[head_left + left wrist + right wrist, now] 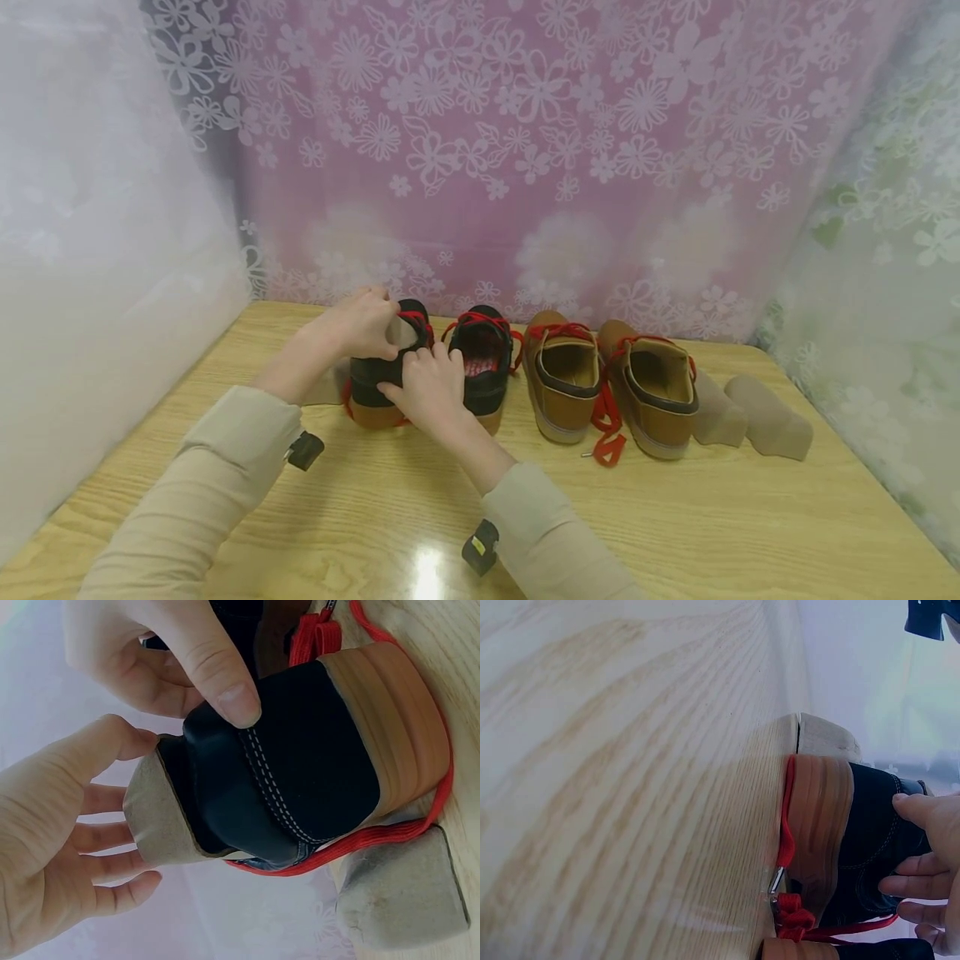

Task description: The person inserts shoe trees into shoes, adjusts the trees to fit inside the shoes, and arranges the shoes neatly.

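Observation:
A black shoe (373, 377) with an orange-brown sole and red laces stands at the left end of the row, its heel toward me. My left hand (362, 325) pinches a beige molded shoe insert (161, 814) between thumb and fingers at the shoe's opening; the insert's far part is hidden inside the shoe. My right hand (435, 385) grips the heel collar, its thumb pressed on the dark heel beside the white stitching, as the left wrist view shows.
A second black shoe (486, 385) stands just right of it, then two brown shoes (564, 410) with red laces. Two beige inserts (768, 421) lie at the right, and another insert (405, 892) lies left of the held shoe. A floral curtain (525, 167) hangs behind the wooden table (375, 517).

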Tool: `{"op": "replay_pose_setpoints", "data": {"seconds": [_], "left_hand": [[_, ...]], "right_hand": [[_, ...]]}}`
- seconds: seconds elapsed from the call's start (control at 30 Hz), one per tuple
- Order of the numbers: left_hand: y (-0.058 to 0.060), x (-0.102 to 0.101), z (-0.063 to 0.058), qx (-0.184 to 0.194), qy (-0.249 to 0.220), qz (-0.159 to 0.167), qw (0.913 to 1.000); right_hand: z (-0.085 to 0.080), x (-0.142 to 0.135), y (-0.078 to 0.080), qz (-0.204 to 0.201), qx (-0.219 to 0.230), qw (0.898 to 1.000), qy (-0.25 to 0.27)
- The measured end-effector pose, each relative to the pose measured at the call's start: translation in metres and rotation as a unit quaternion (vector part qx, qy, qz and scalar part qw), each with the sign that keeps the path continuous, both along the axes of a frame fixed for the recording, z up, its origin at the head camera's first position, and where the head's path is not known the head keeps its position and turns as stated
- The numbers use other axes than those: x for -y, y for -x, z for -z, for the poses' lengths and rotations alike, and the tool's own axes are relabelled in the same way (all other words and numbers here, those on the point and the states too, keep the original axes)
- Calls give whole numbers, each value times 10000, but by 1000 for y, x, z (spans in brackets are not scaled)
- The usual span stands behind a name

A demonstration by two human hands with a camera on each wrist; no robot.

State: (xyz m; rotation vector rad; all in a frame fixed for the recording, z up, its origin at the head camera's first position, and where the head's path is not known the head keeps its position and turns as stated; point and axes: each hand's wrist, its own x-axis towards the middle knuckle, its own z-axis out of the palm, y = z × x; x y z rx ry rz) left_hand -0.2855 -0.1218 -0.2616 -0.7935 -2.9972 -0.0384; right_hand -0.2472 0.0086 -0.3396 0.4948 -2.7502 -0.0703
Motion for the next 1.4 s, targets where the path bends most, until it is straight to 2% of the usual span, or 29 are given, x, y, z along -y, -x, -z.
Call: {"op": "replay_pose_setpoints", "data": {"seconds": [0.3, 0.53, 0.97, 1.4], "left_hand": [[4, -1, 6, -116, 104, -12, 9999], [2, 0, 8, -294, 41, -29, 9996], [0, 0, 7, -236, -110, -170, 9995], [2, -5, 12, -290, 140, -290, 9991]], "right_hand": [[-1, 0, 0, -10, -74, 10000, 6], [-1, 1, -1, 91, 130, 9999, -39], [-4, 1, -2, 122, 261, 9996, -58], [-3, 1, -1, 115, 242, 9996, -33]]}}
